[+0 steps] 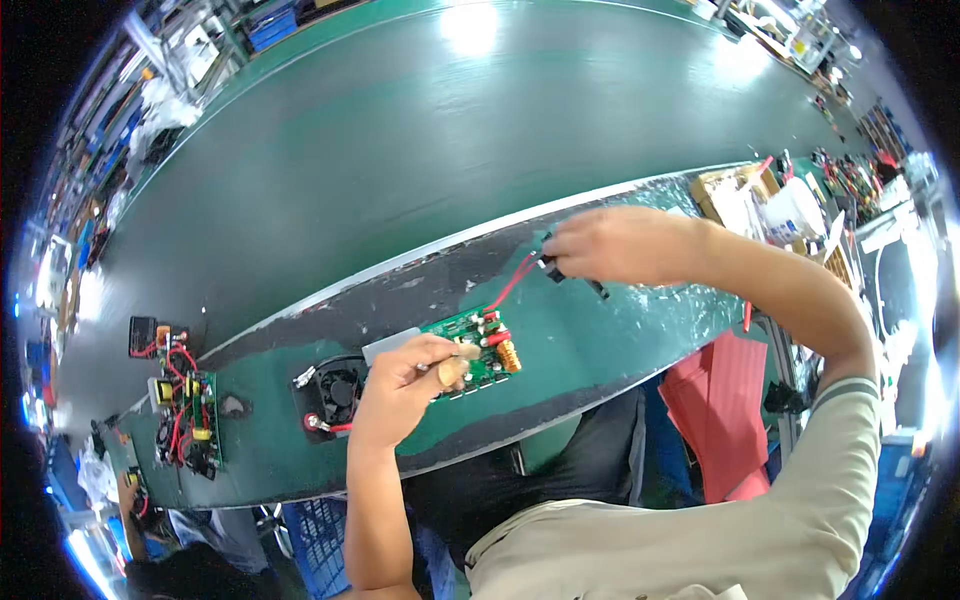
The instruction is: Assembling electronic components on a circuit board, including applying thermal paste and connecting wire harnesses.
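Observation:
A green circuit board (462, 335) lies on the bench in front of me, with red parts and a copper-coloured coil (510, 355) at its right end. My left hand (405, 385) is closed over the board, thumb and forefinger pinched on its components; tan covers wrap those fingertips. Two red wires (515, 279) run from the board's far edge up to a small black part (549, 266). My right hand (610, 245), slightly blurred, grips that black part above the bench. Left of the board stands a black fan panel (337, 393) with a red lead.
Another wired board assembly (187, 410) sits at the bench's left end. Beyond the bench's raised edge (430, 248) runs a wide green conveyor belt (400, 150). A cardboard box (722, 193) stands at the right. Red sheets (720, 410) hang below the bench. Another person's arm (131, 515) shows far left.

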A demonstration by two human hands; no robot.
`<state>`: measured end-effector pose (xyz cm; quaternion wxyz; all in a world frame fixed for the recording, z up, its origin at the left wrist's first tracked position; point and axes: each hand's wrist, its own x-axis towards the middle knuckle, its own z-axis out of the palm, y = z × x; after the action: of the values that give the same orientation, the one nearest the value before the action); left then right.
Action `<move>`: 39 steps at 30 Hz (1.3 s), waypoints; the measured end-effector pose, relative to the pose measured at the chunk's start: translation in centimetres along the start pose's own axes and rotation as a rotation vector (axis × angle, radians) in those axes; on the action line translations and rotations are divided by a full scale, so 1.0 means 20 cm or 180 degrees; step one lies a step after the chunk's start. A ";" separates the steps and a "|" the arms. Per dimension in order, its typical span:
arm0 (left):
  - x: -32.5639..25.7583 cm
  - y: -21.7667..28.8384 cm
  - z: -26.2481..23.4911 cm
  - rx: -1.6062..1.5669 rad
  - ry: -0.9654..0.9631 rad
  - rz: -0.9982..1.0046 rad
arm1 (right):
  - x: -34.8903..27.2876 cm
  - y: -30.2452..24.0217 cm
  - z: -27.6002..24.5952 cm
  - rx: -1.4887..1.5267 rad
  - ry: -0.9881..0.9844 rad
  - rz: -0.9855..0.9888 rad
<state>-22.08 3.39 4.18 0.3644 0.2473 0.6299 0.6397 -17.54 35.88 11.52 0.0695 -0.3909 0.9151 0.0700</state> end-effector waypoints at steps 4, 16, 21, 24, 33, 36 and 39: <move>0.02 0.05 0.02 0.0067 0.0165 -0.0106 | -0.11 0.02 0.14 0.1404 0.1007 0.0584; 0.12 -0.02 0.13 0.0692 0.0515 0.0423 | 0.05 -0.39 0.46 0.1803 0.2922 0.3618; 0.11 -0.06 0.16 0.0658 0.0537 0.0417 | 0.12 0.00 0.60 0.0198 0.1906 0.2520; 0.09 -0.06 0.15 0.0715 0.0585 0.0335 | 0.14 0.08 0.57 0.0834 0.1185 0.2534; 0.06 -0.06 0.15 0.0665 0.0651 0.0289 | 0.31 0.10 0.66 0.0517 0.1874 0.2048; 0.07 -0.05 0.17 0.0688 0.0628 0.0243 | 0.36 0.14 0.68 0.1221 0.1746 0.2049; 0.05 -0.06 0.14 0.0609 0.0646 0.0298 | 0.34 0.07 0.55 0.0380 0.2262 0.1830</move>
<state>-20.36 5.80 3.09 0.2434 0.2440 0.7094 0.6148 -22.31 34.02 -0.42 -0.2484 -0.1162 0.9559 -0.1047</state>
